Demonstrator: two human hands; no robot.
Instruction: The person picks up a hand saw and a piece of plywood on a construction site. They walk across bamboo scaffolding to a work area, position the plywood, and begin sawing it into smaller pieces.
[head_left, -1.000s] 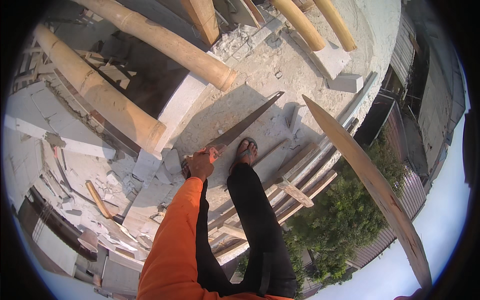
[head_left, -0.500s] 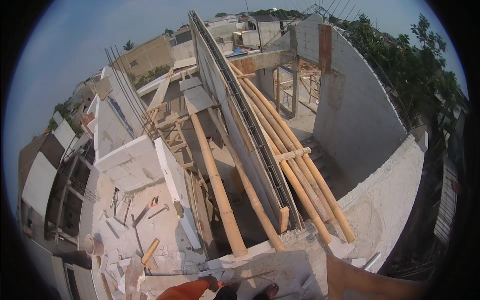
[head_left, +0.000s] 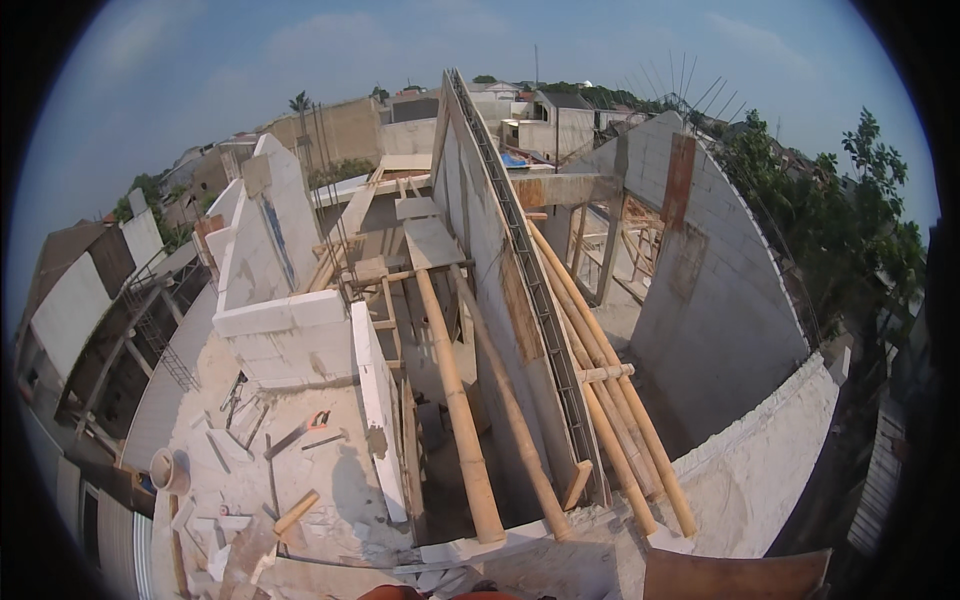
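"Two hands visible?"
"Nope (out of frame); openness/grip can't be told. Brown board (head_left: 735,577) is seen bottom right; nearby bamboo poles (head_left: 650,455) could be knocked if it's swung."

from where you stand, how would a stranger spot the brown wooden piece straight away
Find the tall grey wall running up the middle, then follow the pale poles on its right down to their lower ends. Just below and to the right, cut off by the bottom edge, is the brown wooden piece. It is broad and darker, unlike the slim, round poles.
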